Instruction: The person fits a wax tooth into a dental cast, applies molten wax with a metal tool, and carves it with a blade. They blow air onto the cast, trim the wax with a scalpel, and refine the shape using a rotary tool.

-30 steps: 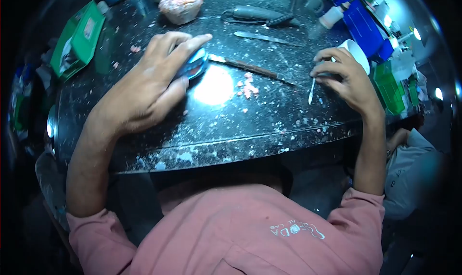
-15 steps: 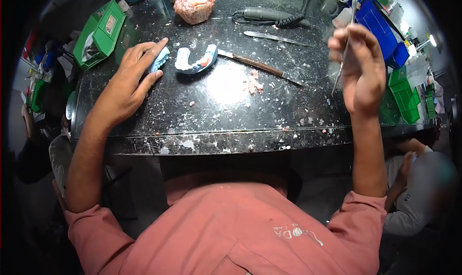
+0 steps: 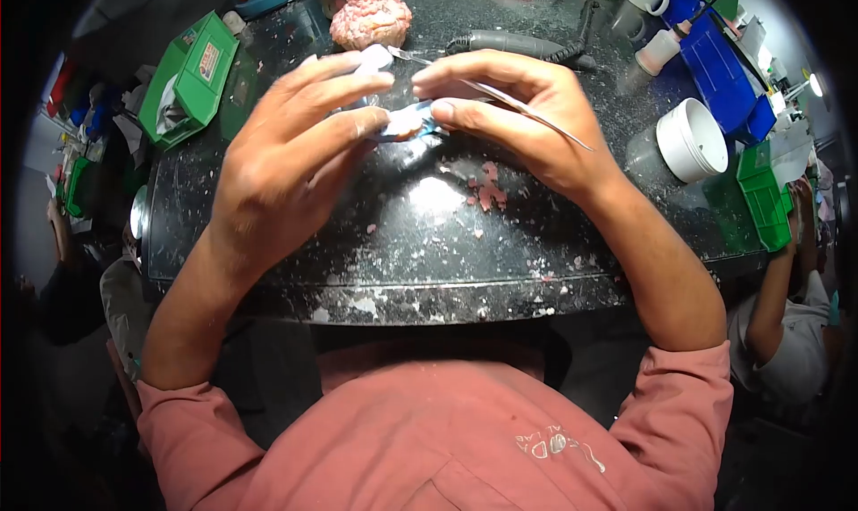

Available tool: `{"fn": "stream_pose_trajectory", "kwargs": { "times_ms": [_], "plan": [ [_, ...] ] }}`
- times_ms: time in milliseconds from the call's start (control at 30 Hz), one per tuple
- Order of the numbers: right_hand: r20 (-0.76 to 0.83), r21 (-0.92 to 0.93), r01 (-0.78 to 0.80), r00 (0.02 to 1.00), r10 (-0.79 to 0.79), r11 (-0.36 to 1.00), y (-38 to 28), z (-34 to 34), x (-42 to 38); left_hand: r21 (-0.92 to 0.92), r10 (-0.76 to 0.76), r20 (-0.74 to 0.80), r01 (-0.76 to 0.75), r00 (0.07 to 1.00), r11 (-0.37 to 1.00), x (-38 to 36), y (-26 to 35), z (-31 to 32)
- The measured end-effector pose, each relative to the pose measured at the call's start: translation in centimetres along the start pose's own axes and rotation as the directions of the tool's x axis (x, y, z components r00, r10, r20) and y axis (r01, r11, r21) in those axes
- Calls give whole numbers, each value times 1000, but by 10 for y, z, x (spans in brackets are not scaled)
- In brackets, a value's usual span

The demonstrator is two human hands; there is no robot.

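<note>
My left hand (image 3: 299, 145) is curved over the left side of a blue and white dental cast (image 3: 409, 125), its thumb against that end. My right hand (image 3: 527, 109) grips the cast's right end between thumb and fingers. A slim metal carving tool (image 3: 554, 129) also lies across my right hand; one end reaches past the fingertips, the other slants over the back of the thumb. A rounded white piece (image 3: 376, 59) shows beyond my left fingertips. Much of the cast is covered by my fingers. Pink wax scraps (image 3: 487, 188) lie on the black bench (image 3: 402, 252) below my hands.
A lumpy pink wax-covered burner (image 3: 371, 20) stands at the back, with a grey handpiece (image 3: 518, 44) right of it. Green bins (image 3: 192, 78) and blue bins (image 3: 715, 60) line the sides. A white tub (image 3: 693, 142) stands right, near a small bottle (image 3: 660, 51). People sit at both sides.
Both hands have come together at the middle around the cast. My right hand moved left with the metal tool, uncovering the white tub. My left hand moved right. The view has shifted slightly.
</note>
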State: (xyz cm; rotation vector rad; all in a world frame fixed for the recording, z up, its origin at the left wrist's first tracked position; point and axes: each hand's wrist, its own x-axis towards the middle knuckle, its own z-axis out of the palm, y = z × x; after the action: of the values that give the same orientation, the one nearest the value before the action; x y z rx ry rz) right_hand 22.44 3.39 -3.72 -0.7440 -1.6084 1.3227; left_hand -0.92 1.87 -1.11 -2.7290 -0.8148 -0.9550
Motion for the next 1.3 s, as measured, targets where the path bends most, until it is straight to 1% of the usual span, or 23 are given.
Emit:
{"fn": "stream_pose_trajectory", "kwargs": {
  "times_ms": [33,67,133,167,200,267,333,367,467,600,633,700,733,800,833,867,933,1033,1067,1167,1233,1267,1300],
  "plan": [
    [9,20,37,999,-37,999,-3,-5,-1,26,50,-22,-49,999,998,7,2,-7],
    [-6,108,93,996,-93,990,-6,-9,-2,-25,71,-73,-73,995,997,11,1,-10],
    [-46,166,122,992,-116,978,-15,-12,-7,-157,-25,-133,4,991,988,18,9,-10],
    [-48,207,144,989,-137,968,-17,-12,-8,-200,15,-152,-46,988,979,20,7,-8],
    [-37,183,200,980,-197,962,-18,-10,-8,-212,-1,-143,-30,990,977,20,8,-7],
    [-28,71,258,966,-257,963,-16,-13,-8,-224,-17,-126,-11,992,975,16,9,-3],
    [-38,92,245,969,-243,965,-16,-11,-10,-226,-19,-109,-6,994,974,10,8,4],
    [-38,105,246,969,-243,964,-14,-9,-10,-252,-84,-126,50,988,966,7,11,5],
    [-38,147,243,970,-240,959,-10,-4,-11,-138,-142,-41,135,989,981,1,11,-2],
    [-73,176,187,982,-177,966,-10,-1,-12,-150,-147,-48,139,988,979,-1,13,-5],
    [-59,139,242,970,-236,960,-6,-2,-11,-151,-129,-39,122,991,981,-1,14,-6],
    [-42,103,298,954,-295,949,-3,-2,-10,-153,-114,-43,106,993,983,-2,14,-6],
    [-45,103,294,956,-291,950,-2,-1,-11,-153,-107,-45,99,993,983,-3,14,-6],
    [-48,102,292,956,-289,951,-4,3,-12,-240,-79,5,77,997,968,-4,12,-9],
    [-71,167,237,971,-228,957,-7,7,-14,-268,-68,21,72,997,961,-4,13,-11],
    [-75,183,232,972,-222,955,-6,7,-14,-99,-29,83,37,996,994,2,16,-16],
    [-83,217,224,974,-211,950,-5,9,-14,69,-2,154,-9,988,998,4,21,-17],
    [-62,151,268,963,-261,952,-4,10,-14,83,-95,77,88,992,993,2,27,-12],
    [-69,131,246,969,-238,961,-7,11,-15,84,-113,62,107,992,991,2,29,-10],
    [-93,70,175,981,-169,982,-16,15,-18,124,-123,-30,125,992,984,5,37,-6],
    [-102,51,149,984,-143,987,-8,18,-17,205,-88,-8,88,996,975,8,39,-8],
    [-119,103,250,964,-238,963,6,19,-15,230,-77,0,75,997,970,9,40,-9],
    [-130,129,298,951,-282,946,11,20,-15,246,-108,27,99,994,964,10,43,-10]
  ]
}}
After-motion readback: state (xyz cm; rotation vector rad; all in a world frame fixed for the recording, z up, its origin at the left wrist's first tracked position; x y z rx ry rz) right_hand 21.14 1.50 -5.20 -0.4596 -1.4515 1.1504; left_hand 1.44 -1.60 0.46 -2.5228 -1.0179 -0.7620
